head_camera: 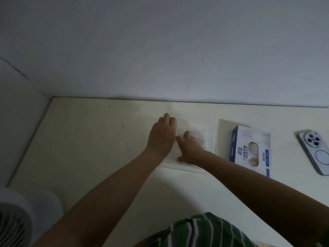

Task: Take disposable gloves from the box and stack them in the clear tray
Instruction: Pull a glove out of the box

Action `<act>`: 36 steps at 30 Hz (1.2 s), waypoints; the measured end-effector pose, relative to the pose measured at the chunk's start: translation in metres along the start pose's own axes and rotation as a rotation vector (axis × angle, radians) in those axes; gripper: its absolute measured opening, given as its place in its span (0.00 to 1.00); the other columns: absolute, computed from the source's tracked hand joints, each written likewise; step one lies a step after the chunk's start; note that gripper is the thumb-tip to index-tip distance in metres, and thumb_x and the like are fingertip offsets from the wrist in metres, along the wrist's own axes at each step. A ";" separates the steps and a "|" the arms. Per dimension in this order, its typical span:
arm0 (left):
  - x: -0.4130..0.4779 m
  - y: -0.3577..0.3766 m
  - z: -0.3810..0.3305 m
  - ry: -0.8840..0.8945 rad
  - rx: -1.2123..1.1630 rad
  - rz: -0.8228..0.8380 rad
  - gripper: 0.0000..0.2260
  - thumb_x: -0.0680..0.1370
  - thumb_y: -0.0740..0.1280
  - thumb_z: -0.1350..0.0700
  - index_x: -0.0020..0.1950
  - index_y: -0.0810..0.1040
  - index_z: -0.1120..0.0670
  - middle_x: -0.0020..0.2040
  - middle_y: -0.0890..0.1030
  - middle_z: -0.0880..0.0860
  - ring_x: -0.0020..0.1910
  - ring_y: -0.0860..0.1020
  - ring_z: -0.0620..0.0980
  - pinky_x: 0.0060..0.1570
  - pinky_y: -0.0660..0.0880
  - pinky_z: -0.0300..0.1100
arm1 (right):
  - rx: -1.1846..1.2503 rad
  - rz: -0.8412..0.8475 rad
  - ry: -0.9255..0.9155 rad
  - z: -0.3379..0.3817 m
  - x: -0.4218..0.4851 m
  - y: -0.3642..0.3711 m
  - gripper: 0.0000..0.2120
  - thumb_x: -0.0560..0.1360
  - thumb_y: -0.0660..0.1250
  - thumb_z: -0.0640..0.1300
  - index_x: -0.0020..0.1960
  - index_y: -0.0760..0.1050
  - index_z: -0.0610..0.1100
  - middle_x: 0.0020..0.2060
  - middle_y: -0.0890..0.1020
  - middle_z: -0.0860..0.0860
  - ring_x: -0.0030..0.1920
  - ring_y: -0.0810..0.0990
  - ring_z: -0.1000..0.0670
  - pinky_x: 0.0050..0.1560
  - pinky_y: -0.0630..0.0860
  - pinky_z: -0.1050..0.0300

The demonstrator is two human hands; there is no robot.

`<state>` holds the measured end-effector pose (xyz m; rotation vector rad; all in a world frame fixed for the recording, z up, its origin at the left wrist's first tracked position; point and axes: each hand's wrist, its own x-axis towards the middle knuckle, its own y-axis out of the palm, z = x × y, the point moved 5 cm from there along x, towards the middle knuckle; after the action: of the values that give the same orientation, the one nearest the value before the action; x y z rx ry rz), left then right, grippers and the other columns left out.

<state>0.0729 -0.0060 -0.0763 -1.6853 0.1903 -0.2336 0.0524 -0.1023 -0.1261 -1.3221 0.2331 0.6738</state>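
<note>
A clear tray [211, 139] lies on the pale table near the back wall, hard to make out. Thin transparent gloves [194, 134] lie flat inside it. My left hand [162, 135] rests palm down on the gloves at the tray's left side, fingers pointing to the wall. My right hand [189, 150] lies flat on the gloves just right of it, thumb spread toward the tray's near edge. The white and blue glove box [249, 150] lies flat right of the tray, its oval opening facing up with gloves showing inside.
A phone [316, 152] lies camera side up at the far right of the table [89, 148]. A white fan [16, 221] stands at the lower left. The wall runs right behind the tray. My striped green shirt shows at the bottom.
</note>
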 end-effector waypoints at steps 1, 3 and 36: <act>0.000 0.009 -0.001 -0.011 -0.034 0.109 0.10 0.76 0.61 0.65 0.57 0.71 0.58 0.55 0.72 0.57 0.51 0.76 0.56 0.45 0.73 0.46 | 0.008 0.009 0.002 0.001 0.000 0.000 0.39 0.71 0.75 0.47 0.75 0.58 0.43 0.72 0.56 0.38 0.67 0.67 0.37 0.65 0.72 0.47; -0.005 0.032 0.006 -0.108 -0.052 0.407 0.19 0.76 0.68 0.58 0.65 0.67 0.58 0.62 0.69 0.58 0.57 0.75 0.58 0.51 0.74 0.47 | -0.012 0.019 0.008 0.000 -0.001 -0.001 0.42 0.70 0.76 0.50 0.75 0.57 0.43 0.72 0.56 0.39 0.68 0.67 0.38 0.64 0.72 0.48; 0.006 -0.014 -0.004 -0.256 -0.082 0.055 0.09 0.78 0.61 0.52 0.50 0.78 0.54 0.43 0.82 0.53 0.43 0.80 0.55 0.40 0.74 0.44 | 0.051 -0.408 -0.114 -0.028 -0.058 -0.096 0.15 0.77 0.66 0.52 0.60 0.77 0.47 0.57 0.74 0.47 0.54 0.75 0.48 0.56 0.75 0.51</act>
<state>0.0776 -0.0095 -0.0613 -1.7713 0.0553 0.0319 0.0682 -0.1563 -0.0253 -1.2298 -0.1110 0.3912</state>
